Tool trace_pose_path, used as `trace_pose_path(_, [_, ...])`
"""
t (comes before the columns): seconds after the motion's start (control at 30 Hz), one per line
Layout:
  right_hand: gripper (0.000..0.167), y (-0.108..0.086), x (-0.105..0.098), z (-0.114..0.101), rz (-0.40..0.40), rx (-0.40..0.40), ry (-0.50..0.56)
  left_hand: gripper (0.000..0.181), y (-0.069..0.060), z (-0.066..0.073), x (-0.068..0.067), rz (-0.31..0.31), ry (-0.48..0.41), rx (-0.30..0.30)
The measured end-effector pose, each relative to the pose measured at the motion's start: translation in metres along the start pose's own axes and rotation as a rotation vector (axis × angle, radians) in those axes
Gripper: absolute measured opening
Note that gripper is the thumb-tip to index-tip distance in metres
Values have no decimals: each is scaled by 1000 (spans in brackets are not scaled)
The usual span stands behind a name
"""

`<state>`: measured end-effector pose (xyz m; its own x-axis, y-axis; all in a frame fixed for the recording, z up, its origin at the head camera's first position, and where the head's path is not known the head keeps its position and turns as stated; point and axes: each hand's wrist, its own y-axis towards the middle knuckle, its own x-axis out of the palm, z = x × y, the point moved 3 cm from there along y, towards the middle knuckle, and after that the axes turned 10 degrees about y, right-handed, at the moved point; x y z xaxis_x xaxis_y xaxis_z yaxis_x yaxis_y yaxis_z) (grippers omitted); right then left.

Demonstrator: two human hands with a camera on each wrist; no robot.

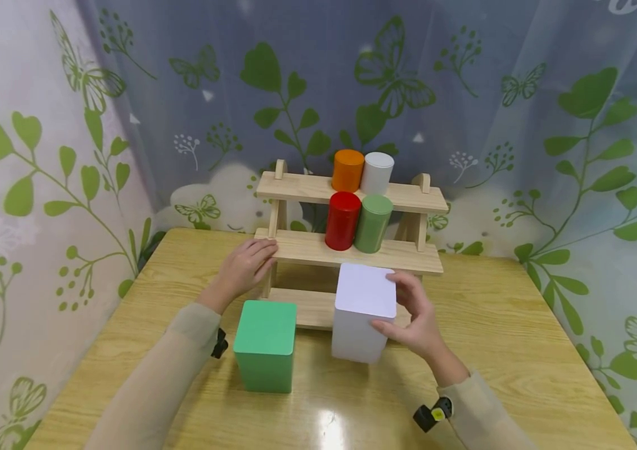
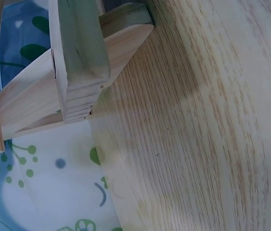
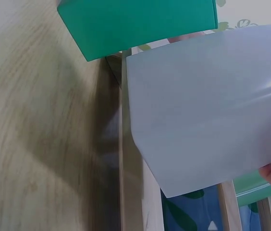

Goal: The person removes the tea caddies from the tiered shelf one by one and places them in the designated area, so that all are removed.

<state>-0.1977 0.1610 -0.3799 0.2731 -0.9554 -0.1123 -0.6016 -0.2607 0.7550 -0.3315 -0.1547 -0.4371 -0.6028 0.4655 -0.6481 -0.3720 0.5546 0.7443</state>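
Wood-grain table [image 1: 498, 325], with a three-tier wooden rack [image 1: 301, 245] standing on it.

White box [image 1: 362, 312]: in front of the rack's lower tier, slightly tilted; looks clear of the tabletop in the right wrist view. Green box [image 1: 265, 347]: upright on the table, to the left of the white one, apart from it.

Right hand [image 1: 416, 319]: thumb and fingers spread around the white box's right side, clamped on it. Left hand [image 1: 245, 265]: fingers together on the middle tier's left end; cannot tell if they curl beneath.

Red cylinder [image 1: 343, 222] and green cylinder [image 1: 373, 225] on the middle tier; orange cylinder [image 1: 347, 170] and white cylinder [image 1: 377, 174] on the top one.

Step in hand, my reading: bringing the white box to the lower tier while the left hand steadies the rack. Next move seems to call for levelling it and keeping its top under the middle tier's edge.
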Motion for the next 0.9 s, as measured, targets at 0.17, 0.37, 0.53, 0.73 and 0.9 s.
trace_pose_path(0.17, [69,-7,2,-6,-2,-30,3,41,-1,0,0,12,1,5])
trace_pose_path(0.37, [70,-13,5,-10,-1,-64,18,37,0,0,1,14,-10,8])
trace_pose_path(0.53, [71,-18,10,-11,-10,-44,20,42,0,-1,2,33,-18,11])
trace_pose_path(0.73, [68,-24,19,-7,-21,21,19,49,-2,-2,2,51,-20,6])
trace_pose_path(0.9, [69,-28,25,-2,-15,23,35,40,-3,-2,3,44,-22,2])
